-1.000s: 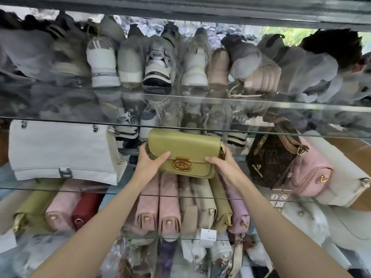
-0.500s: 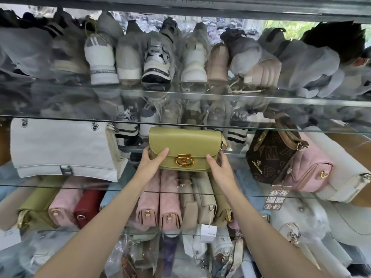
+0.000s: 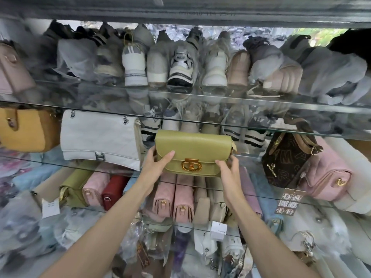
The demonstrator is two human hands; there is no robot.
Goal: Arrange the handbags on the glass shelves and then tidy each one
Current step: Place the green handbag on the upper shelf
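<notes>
An olive-green handbag (image 3: 192, 149) with a gold clasp stands upright on the middle glass shelf (image 3: 249, 157), flap facing me. My left hand (image 3: 155, 164) grips its lower left corner, thumb on the front. My right hand (image 3: 228, 169) grips its lower right corner. To its left on the same shelf lies a white quilted bag (image 3: 98, 137) with a chain, and further left a mustard bag (image 3: 26, 130). To its right stand a dark brown monogram bag (image 3: 285, 159) and a pink bag (image 3: 325, 175).
Sneakers (image 3: 180, 65) and wrapped shoes line the upper glass shelf. The lower shelf holds a row of pink, red, green and beige bags (image 3: 174, 201). Plastic-wrapped goods and a white price tag (image 3: 218, 230) fill the bottom. A hang tag (image 3: 288, 201) dangles from the brown bag.
The green bag has been straightened from a tilt to upright on the middle shelf and moved slightly back. Both hands slid lower on its corners. My view has shifted right and up.
</notes>
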